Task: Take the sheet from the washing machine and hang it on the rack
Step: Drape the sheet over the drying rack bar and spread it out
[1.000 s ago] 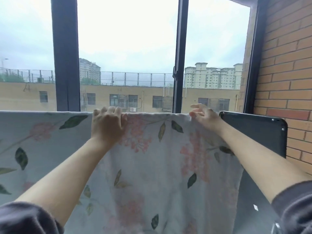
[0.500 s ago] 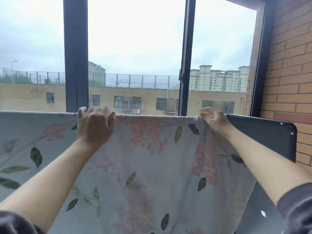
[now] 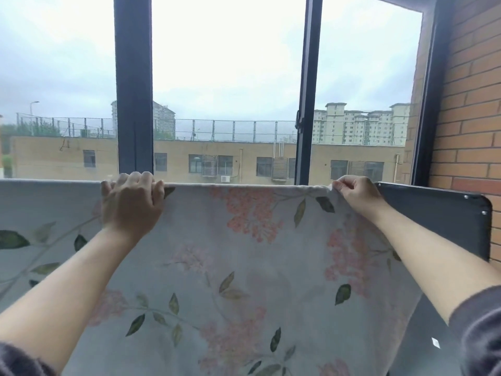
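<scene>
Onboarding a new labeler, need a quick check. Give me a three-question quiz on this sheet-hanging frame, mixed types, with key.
1. True or false: the left hand and right hand both hold the floral sheet at its top edge.
2. What shows just beyond the right hand? A) dark panel B) laundry basket C) ladder
3. Fill in: the wall at the right is made of ____.
Key: 1 true; 2 A; 3 brick.
</scene>
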Demonstrator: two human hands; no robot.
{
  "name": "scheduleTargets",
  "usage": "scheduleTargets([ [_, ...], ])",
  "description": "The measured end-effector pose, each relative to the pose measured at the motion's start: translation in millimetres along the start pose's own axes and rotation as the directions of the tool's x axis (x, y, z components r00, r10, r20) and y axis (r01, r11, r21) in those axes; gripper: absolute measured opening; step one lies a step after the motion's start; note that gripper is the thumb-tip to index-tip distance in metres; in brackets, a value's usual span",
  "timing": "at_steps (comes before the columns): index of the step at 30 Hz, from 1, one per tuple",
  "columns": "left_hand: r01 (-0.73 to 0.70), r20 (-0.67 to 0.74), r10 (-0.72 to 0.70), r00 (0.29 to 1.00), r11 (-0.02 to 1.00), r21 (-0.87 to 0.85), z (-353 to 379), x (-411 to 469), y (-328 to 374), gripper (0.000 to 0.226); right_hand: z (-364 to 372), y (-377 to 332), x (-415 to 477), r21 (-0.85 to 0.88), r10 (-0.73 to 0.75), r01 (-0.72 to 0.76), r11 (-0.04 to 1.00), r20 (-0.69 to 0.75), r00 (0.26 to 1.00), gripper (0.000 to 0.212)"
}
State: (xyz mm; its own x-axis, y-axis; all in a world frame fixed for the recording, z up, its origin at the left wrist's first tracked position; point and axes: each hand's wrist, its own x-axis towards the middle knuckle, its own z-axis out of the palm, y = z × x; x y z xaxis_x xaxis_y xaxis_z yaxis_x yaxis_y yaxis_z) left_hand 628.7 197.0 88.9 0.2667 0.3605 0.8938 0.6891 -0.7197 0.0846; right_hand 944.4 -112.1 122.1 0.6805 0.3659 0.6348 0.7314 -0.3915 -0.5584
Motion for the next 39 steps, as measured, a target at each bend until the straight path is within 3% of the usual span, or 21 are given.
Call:
scheduleTargets([
  [3,0.035,-0.009,-0.035,0.999,0.999,-0.005,-1,-2,-8,0.042,-3,-14,0,0.012,-0.041,0.043,0.999,-0.115,0.993,0.018],
  [5,0.036,-0.022,-0.036,0.999,0.999,0.005,-1,-2,-10,0.042,0,-12,-1,0.08,-0.001,0.024,0.996,-0.278,0.96,0.02],
  [7,0.051,0.005,-0.051,0.999,0.999,-0.003,-3,-1,-10,0.043,7,-4,-4,0.133,0.047,-0.004,0.991,-0.32,0.946,0.02],
  [11,0.119,0.06,-0.12,0.991,0.993,0.017,-2,-3,0,0.039,10,8,-13,0.046,-0.05,0.059,0.997,-0.17,0.984,0.017],
  [13,0.074,0.081,-0.072,0.994,0.997,-0.023,-1,-9,25,0.031,-3,17,-17,0.079,-0.018,0.029,0.996,-0.138,0.99,0.021],
  [18,-0.092,0.122,0.099,0.988,0.994,-0.063,-6,-18,93,0.035,-18,41,-25,0.128,0.172,-0.156,0.979,-0.12,0.978,0.036],
  [21,-0.173,0.149,0.188,0.971,0.979,-0.11,-4,-23,152,0.042,-34,78,-32,0.119,0.296,-0.29,0.95,-0.036,0.955,0.042],
  [24,-0.213,0.147,0.235,0.961,0.966,-0.147,1,-27,208,0.047,-51,114,-34,0.023,0.494,-0.497,0.868,0.073,0.866,0.054],
  [27,-0.244,0.153,0.27,0.951,0.955,-0.17,5,-32,266,0.05,-68,147,-43,-0.017,0.7,-0.736,0.677,0.325,0.636,0.061],
  [29,-0.265,0.146,0.297,0.944,0.943,-0.201,8,-36,303,0.051,-74,175,-50,-0.007,0.698,-0.812,0.584,0.516,0.498,0.057],
  [30,-0.268,0.14,0.302,0.943,0.938,-0.221,9,-38,319,0.051,-75,186,-52,0.033,0.661,-0.821,0.57,0.576,0.482,0.045],
  [33,-0.256,0.111,0.291,0.95,0.932,-0.257,13,-44,358,0.048,-82,212,-38,0.322,0.555,-0.767,0.555,0.544,0.629,0.008],
  [36,-0.28,0.042,0.306,0.951,0.913,-0.298,10,-61,386,0.03,-100,212,-11,0.541,0.451,-0.59,0.6,0.38,0.807,0.024],
  [38,-0.306,0.007,0.334,0.943,0.872,-0.382,4,-81,405,0.017,-110,199,2,0.604,0.34,-0.472,0.642,0.327,0.882,0.024],
  [39,-0.282,0.05,0.338,0.94,0.85,-0.446,-3,-92,416,0.021,-113,189,7,0.635,0.276,-0.427,0.644,0.327,0.904,0.024],
])
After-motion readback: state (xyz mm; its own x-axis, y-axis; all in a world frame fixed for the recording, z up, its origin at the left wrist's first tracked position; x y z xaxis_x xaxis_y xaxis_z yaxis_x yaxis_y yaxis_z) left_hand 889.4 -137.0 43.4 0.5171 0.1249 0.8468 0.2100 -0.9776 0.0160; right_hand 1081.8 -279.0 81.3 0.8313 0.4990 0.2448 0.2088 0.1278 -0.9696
